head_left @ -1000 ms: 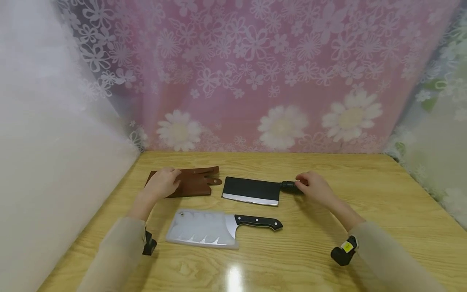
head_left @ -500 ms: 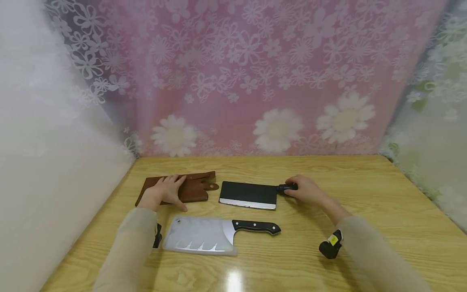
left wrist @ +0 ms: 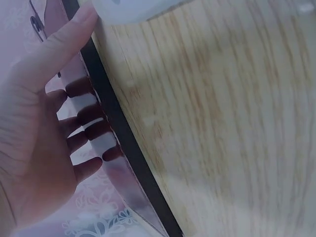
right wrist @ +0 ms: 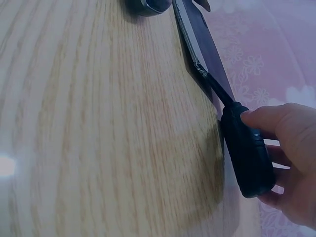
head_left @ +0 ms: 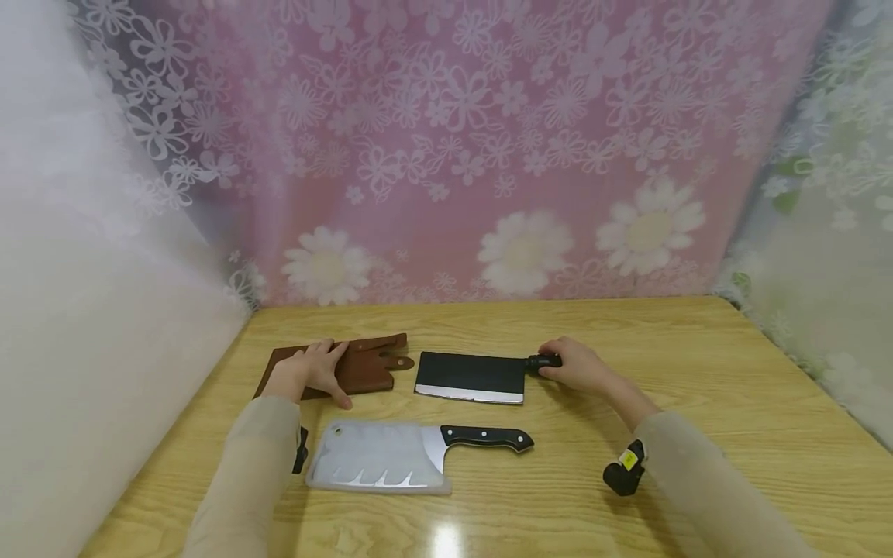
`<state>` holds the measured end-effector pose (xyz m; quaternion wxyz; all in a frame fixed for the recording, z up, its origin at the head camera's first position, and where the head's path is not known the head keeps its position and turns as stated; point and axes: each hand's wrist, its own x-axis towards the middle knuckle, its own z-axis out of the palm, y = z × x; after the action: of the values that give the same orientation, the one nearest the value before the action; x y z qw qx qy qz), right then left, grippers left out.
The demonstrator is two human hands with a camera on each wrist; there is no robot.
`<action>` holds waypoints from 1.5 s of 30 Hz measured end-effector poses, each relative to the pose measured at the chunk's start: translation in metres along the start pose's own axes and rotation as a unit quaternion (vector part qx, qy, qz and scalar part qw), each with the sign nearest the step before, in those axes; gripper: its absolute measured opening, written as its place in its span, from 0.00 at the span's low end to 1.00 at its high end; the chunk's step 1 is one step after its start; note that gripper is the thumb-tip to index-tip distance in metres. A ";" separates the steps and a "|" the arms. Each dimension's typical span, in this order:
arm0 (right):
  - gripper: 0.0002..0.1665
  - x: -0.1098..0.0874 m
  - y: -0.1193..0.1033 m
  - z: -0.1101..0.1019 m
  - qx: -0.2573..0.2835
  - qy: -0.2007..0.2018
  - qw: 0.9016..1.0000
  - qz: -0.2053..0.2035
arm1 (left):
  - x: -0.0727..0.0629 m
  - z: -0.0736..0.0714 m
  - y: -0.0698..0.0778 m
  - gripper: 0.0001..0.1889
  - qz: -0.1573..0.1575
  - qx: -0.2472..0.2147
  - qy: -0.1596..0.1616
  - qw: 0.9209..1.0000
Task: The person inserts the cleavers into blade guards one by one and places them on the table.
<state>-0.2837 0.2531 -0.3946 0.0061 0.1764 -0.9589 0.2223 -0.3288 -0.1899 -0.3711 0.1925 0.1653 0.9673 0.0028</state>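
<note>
A brown leather knife sheath (head_left: 370, 370) lies flat at the table's back left. My left hand (head_left: 310, 370) rests on it with fingers spread, thumb at its near edge. In the left wrist view the fingertips touch the shiny leather beside its dark edge (left wrist: 136, 153). To the right, a black cleaver (head_left: 470, 373) with a bright cutting edge lies with its blade toward the sheath. My right hand (head_left: 575, 367) holds its round black handle (right wrist: 247, 153) between thumb and fingers. The second cleaver (head_left: 486, 437), its blade in a translucent cover, lies nearer to me.
The wood-grain table (head_left: 544, 511) runs back to a pink flowered curtain (head_left: 432, 194). A pale wall of cloth (head_left: 125, 310) borders the left side, and a flowered sheet (head_left: 830, 271) hangs on the right.
The left hand has spread its fingers over the sheath and brought its thumb down to the near edge. The right hand has settled on the cleaver's handle. The head view has shifted slightly.
</note>
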 end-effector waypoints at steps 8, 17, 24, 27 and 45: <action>0.22 0.001 -0.004 0.002 0.004 0.004 1.000 -0.002 | -0.001 0.004 -0.004 0.62 -0.008 -0.007 0.016 1.000; 0.24 0.003 -0.005 0.009 -0.003 -0.006 1.000 -0.007 | -0.001 0.012 -0.010 0.62 -0.008 -0.024 0.017 1.000; 0.25 0.006 -0.003 0.010 -0.012 0.002 1.000 -0.004 | -0.002 0.011 -0.013 0.63 -0.021 -0.019 0.034 0.999; 0.25 0.006 -0.001 0.011 -0.021 0.001 1.000 0.000 | -0.003 0.013 -0.014 0.63 -0.022 -0.017 0.049 0.998; 0.27 0.009 -0.003 0.016 -0.065 0.000 0.998 0.023 | -0.030 0.025 -0.029 0.63 0.007 0.027 0.213 0.977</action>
<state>-0.2896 0.2404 -0.4070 0.0128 0.1532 -0.9752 0.1592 -0.3029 -0.2278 -0.3849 -0.0226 0.1722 0.9847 0.0135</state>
